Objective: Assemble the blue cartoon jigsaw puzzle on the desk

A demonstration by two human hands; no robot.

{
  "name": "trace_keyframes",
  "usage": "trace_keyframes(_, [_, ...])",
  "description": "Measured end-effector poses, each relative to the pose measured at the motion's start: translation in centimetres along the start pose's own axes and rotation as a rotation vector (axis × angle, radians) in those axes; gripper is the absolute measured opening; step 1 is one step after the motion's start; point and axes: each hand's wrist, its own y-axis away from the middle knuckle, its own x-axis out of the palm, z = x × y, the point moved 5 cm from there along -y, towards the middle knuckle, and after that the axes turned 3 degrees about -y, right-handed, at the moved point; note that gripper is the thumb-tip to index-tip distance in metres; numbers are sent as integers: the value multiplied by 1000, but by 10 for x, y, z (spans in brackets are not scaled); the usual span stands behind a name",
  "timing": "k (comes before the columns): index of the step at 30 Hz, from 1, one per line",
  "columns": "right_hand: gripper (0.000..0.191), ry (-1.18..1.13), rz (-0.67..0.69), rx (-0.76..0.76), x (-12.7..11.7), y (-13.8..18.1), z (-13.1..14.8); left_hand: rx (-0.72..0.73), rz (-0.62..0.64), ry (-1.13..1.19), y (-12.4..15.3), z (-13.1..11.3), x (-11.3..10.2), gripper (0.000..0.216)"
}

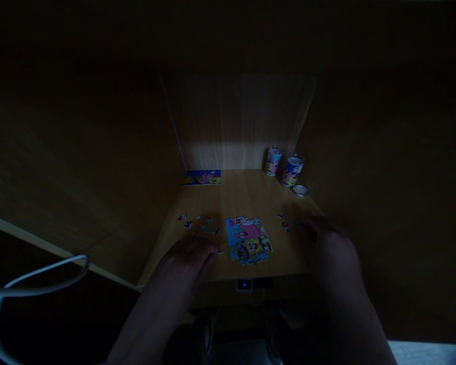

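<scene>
In the dim head view, a partly assembled cartoon jigsaw puzzle [250,238] lies flat on the wooden surface between my hands; its lower and right edges are uneven. My left hand [190,259] is closed left of it, thumb and fingers pinching a small puzzle piece [221,252] that pokes out toward the puzzle. Several loose pieces [207,225] lie just beyond that hand. To the right, my right hand [327,241] is curled in shadow, its fingertips closed at another puzzle piece [294,222]. Beside it lie a few more loose pieces [285,224].
Two cartoon-printed cans, one [273,161] behind the other [292,171], stand at the back right near a round metal lid [300,190]. A cartoon picture sheet [202,177] lies at the back left. Wooden panels enclose the sides and back. A white cable [41,290] loops at lower left.
</scene>
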Motion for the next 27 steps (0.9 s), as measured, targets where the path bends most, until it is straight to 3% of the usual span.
trace_keyframes(3, [26,-241,-78,-160,-5,5,33,-87,-100,159,1,-2,-5,11])
trace_keyframes(6, [23,-601,148,-214,4,16,71,-263,-182,361,3,-3,-2,5])
trace_keyframes(9, [31,-976,400,-115,18,31,99,-328,-213,595,1,-10,8,10])
trace_keyframes(12, [14,-1134,450,-17,25,38,108,-318,-175,711,-4,-17,16,10])
trace_keyframes(23, [10,-985,276,11,21,35,105,-345,-215,503,-1,-9,17,12])
trace_keyframes(27, [17,-633,126,-52,3,21,74,-370,-233,219,3,5,-3,14])
